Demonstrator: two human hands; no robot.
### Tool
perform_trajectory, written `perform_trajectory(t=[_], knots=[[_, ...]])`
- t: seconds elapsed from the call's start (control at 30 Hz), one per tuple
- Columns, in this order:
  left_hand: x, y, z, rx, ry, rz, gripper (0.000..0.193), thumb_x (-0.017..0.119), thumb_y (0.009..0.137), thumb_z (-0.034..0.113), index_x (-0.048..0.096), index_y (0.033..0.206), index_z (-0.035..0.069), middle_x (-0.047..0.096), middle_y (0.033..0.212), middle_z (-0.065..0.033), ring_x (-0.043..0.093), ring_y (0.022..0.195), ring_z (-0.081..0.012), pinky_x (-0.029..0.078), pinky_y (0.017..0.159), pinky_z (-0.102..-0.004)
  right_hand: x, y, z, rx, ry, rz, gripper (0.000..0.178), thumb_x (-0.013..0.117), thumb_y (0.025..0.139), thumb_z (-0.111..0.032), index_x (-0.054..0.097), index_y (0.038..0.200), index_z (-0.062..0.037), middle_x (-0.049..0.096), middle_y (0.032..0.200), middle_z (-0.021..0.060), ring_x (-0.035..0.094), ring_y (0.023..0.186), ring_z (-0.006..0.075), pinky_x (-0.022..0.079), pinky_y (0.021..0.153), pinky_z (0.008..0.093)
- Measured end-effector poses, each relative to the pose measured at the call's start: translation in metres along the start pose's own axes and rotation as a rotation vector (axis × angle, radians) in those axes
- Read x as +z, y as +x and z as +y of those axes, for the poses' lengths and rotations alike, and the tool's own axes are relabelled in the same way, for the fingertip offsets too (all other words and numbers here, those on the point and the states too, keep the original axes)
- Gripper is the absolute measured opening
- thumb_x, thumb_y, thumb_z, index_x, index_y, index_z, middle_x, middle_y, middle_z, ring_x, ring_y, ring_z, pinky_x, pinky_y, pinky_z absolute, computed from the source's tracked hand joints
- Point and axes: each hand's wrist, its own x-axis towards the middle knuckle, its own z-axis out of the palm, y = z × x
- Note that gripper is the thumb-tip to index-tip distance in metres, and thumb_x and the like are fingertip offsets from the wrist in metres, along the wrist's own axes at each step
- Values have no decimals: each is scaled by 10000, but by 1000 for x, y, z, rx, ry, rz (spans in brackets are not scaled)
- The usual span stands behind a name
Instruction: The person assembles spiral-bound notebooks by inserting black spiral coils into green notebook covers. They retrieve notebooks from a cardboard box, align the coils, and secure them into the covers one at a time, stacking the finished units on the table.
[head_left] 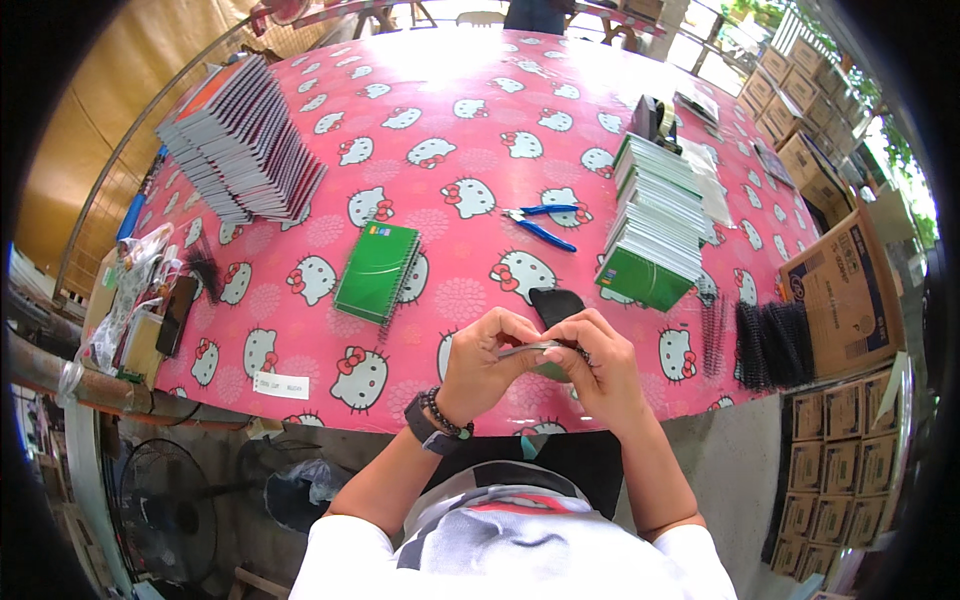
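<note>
My left hand [485, 362] and my right hand [602, 372] meet over the near edge of the table, both closed on a thin notebook [548, 369] with a green cover. It is seen nearly edge-on, and the fingers hide most of it. A black flat piece [556, 304] lies just beyond my fingertips. Left of my hands rests a green spiral notebook [377, 270], its coil along the right side. Pliers with blue handles [548, 226] lie with the handles spread beyond my hands. A long row of green notebooks [655, 225] stands to the right.
A tall stack of spiral notebooks [245, 145] leans at the far left. Black binding coils [772, 345] lie at the right edge, by a cardboard box [845, 295]. A paper label [281, 386] and a bag of odds and ends [140, 285] sit left. A tape dispenser [655, 120] stands behind the green row.
</note>
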Motion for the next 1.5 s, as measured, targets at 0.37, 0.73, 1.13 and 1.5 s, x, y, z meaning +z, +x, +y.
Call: perform_trajectory(t=[0.37,0.73,1.13,1.5], knots=[[-142,20,42,42,646,749,342,605,886,132,558,1213,45,549,972,-54,557,852,-164,472,730,-292,-5,0,80,112,-422,-294,655,776,702,-242,504,1276,-78,457,1290,207,450,1179,370,404,978,459],[-204,-18,-5,61,1557,773,487,664,837,282,542,1246,48,492,1211,-168,454,1129,-339,360,959,-456,-8,40,96,-170,-496,290,413,713,761,-193,596,1138,-74,577,1112,129,546,1028,305,414,880,419],[4,43,35,476,877,310,522,727,771,131,513,1244,80,501,1272,-140,455,1193,-294,348,1000,-433,-88,30,67,-9,-523,247,154,723,707,-73,615,815,-50,620,816,76,588,795,282,479,695,373],[-9,-20,-14,262,891,5,358,658,799,21,550,1139,49,621,1049,-127,591,972,-253,472,834,-340,-20,-54,46,10,-217,24,162,683,777,-118,621,909,-48,579,821,92,591,786,283,486,673,372]])
